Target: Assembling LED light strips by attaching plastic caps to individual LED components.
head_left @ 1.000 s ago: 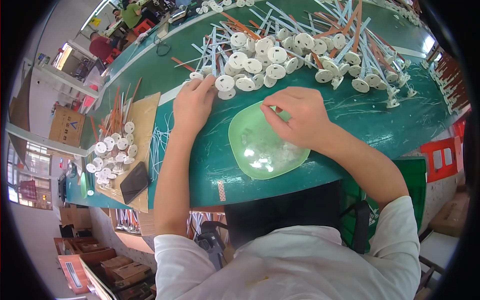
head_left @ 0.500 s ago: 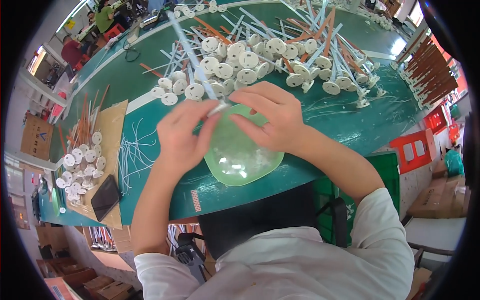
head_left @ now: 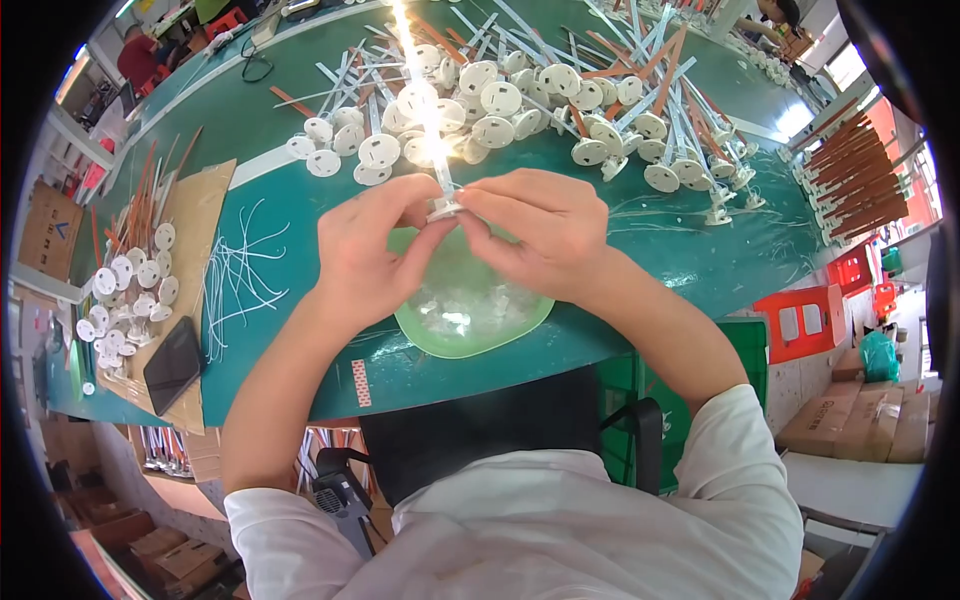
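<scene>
An LED light strip (head_left: 421, 95) with a round white base (head_left: 443, 211) stands upright between my hands, its strip glowing bright warm white. My left hand (head_left: 362, 248) pinches the base between thumb and fingers. From the other side, my right hand (head_left: 548, 232) is closed at the joint of strip and base, thumb and fingertips together there; any fine wire between them is too small to make out. Under both hands sits a light green translucent bowl (head_left: 475, 338) with small clear bits in it.
Beyond my hands lies a big pile of strips with round white bases (head_left: 500, 98). To the left are cardboard (head_left: 222, 200) with more such lights, a dark phone (head_left: 174, 366) and loose white wires (head_left: 243, 275). A red plastic stool (head_left: 800, 325) stands right of the table.
The strip, unlit before, is now shining. My right fingertips have closed in on its base, where they were apart from it. The whole view has shifted slightly.
</scene>
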Motion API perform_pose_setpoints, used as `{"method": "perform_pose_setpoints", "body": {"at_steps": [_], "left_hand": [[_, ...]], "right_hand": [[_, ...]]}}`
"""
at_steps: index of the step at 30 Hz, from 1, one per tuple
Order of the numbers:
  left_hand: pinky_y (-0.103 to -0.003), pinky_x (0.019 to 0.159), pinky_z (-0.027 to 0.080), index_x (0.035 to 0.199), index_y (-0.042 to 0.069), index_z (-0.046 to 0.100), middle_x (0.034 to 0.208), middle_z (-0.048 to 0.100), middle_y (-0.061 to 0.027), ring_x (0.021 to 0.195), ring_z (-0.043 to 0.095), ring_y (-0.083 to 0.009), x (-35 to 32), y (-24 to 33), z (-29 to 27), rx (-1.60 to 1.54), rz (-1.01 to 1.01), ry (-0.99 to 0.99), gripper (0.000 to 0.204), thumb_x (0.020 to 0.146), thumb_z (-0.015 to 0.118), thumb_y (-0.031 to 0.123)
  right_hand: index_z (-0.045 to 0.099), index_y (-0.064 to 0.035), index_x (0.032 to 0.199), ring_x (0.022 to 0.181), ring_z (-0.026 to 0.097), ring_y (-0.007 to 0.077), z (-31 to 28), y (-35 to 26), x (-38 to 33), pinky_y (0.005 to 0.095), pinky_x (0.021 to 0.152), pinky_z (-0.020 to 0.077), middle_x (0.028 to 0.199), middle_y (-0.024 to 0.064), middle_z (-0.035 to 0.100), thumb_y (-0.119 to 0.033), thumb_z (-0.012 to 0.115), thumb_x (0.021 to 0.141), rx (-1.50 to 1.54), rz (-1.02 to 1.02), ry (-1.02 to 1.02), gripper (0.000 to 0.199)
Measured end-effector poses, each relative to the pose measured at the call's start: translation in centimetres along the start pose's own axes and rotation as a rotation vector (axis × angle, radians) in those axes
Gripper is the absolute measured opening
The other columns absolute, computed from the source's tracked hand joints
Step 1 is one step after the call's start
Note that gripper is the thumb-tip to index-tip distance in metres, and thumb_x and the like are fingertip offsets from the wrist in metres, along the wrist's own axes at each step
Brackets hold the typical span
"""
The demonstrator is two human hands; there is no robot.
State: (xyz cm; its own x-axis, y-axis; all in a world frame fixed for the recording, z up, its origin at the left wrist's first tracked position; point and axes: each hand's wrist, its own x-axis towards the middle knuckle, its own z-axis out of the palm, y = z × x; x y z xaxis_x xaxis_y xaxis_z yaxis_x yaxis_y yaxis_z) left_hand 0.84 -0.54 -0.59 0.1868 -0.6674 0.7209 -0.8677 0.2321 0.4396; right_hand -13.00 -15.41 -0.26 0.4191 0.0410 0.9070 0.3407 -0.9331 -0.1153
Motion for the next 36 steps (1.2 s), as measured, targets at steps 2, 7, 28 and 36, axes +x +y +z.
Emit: {"method": "perform_pose_setpoints", "body": {"at_steps": [2, 7, 28, 36], "left_hand": [[-0.027, 0.063, 0.056, 0.102, 0.004, 0.064, 0.078, 0.065, -0.0063, 0.067, 0.065, -0.0145, 0.1, -0.6, 0.2, -0.007, 0.001, 0.043, 0.033, 0.074, 0.081, -0.002], [-0.028, 0.057, 0.052, 0.100, 0.006, 0.063, 0.073, 0.062, -0.0057, 0.063, 0.063, -0.0172, -0.1, -0.1, 0.6, 0.040, 0.062, 0.112, 0.032, 0.073, 0.080, -0.002], [-0.037, 0.069, 0.052, 0.125, 0.007, 0.055, 0.095, 0.070, -0.0169, 0.081, 0.069, -0.0356, 0.3, -1.5, 0.1, -0.183, -0.142, -0.161, 0.025, 0.099, 0.053, 0.009], [-0.036, 0.067, 0.052, 0.119, 0.007, 0.055, 0.089, 0.070, -0.0155, 0.079, 0.069, -0.0354, 0.4, -1.1, 0.3, -0.152, -0.125, -0.143, 0.020, 0.100, 0.052, 0.012]], "right_hand": [[0.073, -0.0002, 0.091, 0.065, 0.069, 0.0236, 0.0, 0.3, 0.4, 0.0296, 0.055, 0.0548, 0.083, 0.0110, 0.071, 0.003, 0.077, 0.068, 0.033, -0.035, -0.035, 0.023], [0.073, 0.0009, 0.092, 0.070, 0.069, 0.0254, -0.3, -0.2, 0.1, 0.0300, 0.058, 0.0557, 0.086, 0.0128, 0.072, 0.005, 0.075, 0.071, 0.001, -0.037, -0.042, 0.022], [0.071, -0.0064, 0.095, 0.086, 0.063, 0.0275, 0.0, -0.8, -0.9, 0.0378, 0.072, 0.0541, 0.094, 0.0054, 0.069, -0.007, 0.075, 0.075, -0.034, 0.233, -0.433, 0.020], [0.069, -0.0093, 0.087, 0.091, 0.060, 0.0263, 0.5, -1.1, -1.3, 0.0387, 0.078, 0.0535, 0.092, 0.0029, 0.066, -0.010, 0.071, 0.077, -0.094, 0.322, -0.683, 0.010]]}}
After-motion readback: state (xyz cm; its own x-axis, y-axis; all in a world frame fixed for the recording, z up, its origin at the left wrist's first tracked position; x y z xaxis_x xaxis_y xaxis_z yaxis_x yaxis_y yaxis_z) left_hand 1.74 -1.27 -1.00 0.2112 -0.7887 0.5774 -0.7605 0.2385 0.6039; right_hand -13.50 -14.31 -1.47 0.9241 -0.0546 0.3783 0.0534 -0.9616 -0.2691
